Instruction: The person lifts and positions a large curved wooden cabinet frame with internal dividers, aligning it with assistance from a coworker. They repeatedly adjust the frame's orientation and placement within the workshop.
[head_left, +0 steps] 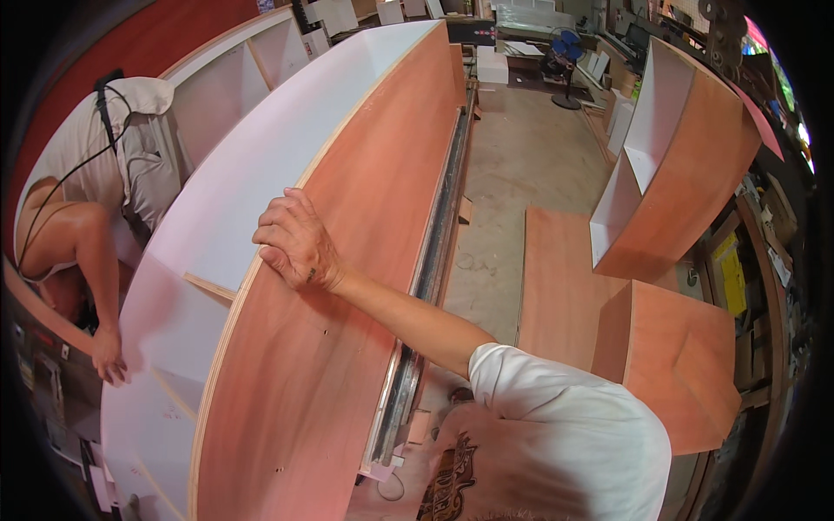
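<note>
Left hand (295, 243) grips long upended cabinet (347, 260) edge.

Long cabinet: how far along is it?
Done: the long cabinet is boxed up, white inside, with a divider fitted. A smaller cabinet stands built nearby. In hand: the right hand curls its fingers over the top edge, and a co-worker's hand presses on the white inside. Probably left: the bare plywood outside shows no finish.

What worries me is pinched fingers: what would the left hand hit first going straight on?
Left hand curls over the plywood panel; straight on, probably the white inner board, depth unclear.
</note>
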Demonstrator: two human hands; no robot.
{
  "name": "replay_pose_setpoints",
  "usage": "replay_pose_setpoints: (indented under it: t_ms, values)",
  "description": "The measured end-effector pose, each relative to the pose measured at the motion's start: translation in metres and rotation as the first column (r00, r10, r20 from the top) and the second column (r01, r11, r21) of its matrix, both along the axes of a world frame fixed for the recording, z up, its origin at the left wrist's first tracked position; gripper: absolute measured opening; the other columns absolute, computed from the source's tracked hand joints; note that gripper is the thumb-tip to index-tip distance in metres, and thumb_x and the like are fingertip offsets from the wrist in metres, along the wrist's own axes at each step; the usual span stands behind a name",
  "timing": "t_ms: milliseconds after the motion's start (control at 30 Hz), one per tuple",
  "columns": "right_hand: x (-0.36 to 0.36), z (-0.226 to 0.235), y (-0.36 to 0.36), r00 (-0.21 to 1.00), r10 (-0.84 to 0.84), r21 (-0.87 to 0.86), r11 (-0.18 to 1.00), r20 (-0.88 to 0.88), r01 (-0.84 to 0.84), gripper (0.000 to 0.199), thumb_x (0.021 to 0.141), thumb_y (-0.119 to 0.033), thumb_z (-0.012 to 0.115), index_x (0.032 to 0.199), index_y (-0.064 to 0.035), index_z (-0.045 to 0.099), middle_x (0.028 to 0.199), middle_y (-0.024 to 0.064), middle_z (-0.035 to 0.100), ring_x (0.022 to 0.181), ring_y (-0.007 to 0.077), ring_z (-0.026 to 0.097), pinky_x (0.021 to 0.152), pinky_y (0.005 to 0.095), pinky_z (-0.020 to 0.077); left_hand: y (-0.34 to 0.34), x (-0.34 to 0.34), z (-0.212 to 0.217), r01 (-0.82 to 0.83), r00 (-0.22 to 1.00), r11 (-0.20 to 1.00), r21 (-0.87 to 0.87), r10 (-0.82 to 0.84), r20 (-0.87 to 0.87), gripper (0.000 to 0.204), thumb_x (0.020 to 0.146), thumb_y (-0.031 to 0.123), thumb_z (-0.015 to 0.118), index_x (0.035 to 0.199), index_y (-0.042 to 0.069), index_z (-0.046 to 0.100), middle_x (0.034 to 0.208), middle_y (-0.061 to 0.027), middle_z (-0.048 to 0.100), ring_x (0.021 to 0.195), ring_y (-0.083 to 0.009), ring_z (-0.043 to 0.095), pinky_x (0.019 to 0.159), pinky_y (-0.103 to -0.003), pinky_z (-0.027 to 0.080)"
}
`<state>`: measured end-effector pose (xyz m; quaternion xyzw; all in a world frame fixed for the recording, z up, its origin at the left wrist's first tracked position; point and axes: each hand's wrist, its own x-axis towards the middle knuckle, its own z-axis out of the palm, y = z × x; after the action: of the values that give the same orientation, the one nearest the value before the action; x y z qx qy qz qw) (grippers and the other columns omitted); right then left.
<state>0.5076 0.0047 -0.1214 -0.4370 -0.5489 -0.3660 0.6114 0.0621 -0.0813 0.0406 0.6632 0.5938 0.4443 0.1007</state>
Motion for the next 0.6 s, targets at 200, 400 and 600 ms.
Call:
replay_pose_setpoints:
  t_ms: [200,400,600]
  values:
    - [0.002,-0.001,-0.001,1.000,-0.002,-0.006,1.000,0.011,0.002,0.026,0.099,-0.034,0.062,0.092,-0.0097,0.068,0.099,0.0084,0.062,0.106,0.0317,0.059,0.110,0.0584,0.0390,0.037,-0.021,-0.011,0.075,0.996,0.995,-0.058,-0.072,0.051,0.050,0.103,0.035,0.046,0.134,0.000,0.063,0.137,-0.0169,0.062,0.130,-0.0296,0.053,0.114,-0.042,0.037]
    - [-0.006,0.008,0.012,0.999,0.005,0.035,0.999,0.050,-0.007,0.025,0.097,-0.031,0.062,0.093,-0.0085,0.071,0.098,0.0108,0.065,0.100,0.0345,0.062,0.105,0.0572,0.0415,0.195,-0.189,-0.037,0.013,0.997,0.971,-0.237,0.005,0.075,0.053,0.099,0.040,0.056,0.134,0.001,0.064,0.133,-0.0147,0.064,0.127,-0.0275,0.055,0.112,-0.041,0.040]
    - [0.001,-0.006,0.013,0.992,-0.033,0.001,0.999,0.126,0.033,0.032,0.106,-0.026,0.046,0.104,-0.0055,0.071,0.107,0.0141,0.066,0.110,0.0351,0.059,0.110,0.0548,0.0367,0.295,-0.322,-0.073,-0.060,0.996,0.853,-0.519,0.015,-0.091,0.062,0.091,0.047,0.071,0.133,0.002,0.066,0.129,-0.0114,0.067,0.123,-0.0240,0.056,0.108,-0.041,0.041]
